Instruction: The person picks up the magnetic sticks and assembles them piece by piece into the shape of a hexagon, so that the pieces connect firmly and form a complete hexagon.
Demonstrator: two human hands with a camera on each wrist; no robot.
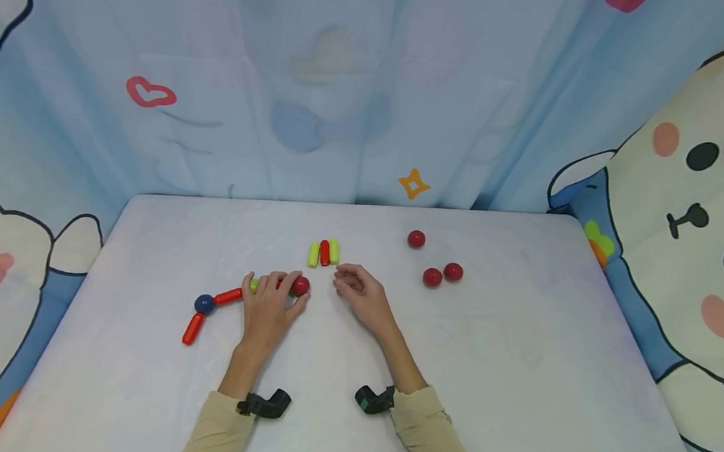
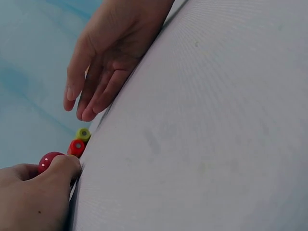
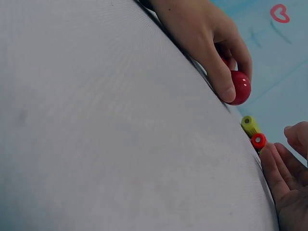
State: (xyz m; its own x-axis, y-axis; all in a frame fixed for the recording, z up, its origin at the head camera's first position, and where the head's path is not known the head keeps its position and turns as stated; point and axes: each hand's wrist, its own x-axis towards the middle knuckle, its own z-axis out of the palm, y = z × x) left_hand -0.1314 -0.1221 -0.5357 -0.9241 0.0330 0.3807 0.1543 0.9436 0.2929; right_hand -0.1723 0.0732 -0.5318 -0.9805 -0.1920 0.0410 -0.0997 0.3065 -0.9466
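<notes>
Your left grip [image 1: 268,309] pinches the red ball [image 1: 301,286], near your loosely parted, vacant right grip [image 1: 360,295]; the ball looks light, hard and slick, so you'd best hold it across its widest part.

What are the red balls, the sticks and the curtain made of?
The red balls look like hard plastic or painted metal, glossy: the held one shows bright light spots. The sticks look like smooth plastic; the grey discs on the ends in view could be metal. The curtain seems to be matt printed cloth, as it hangs in folds.
</notes>
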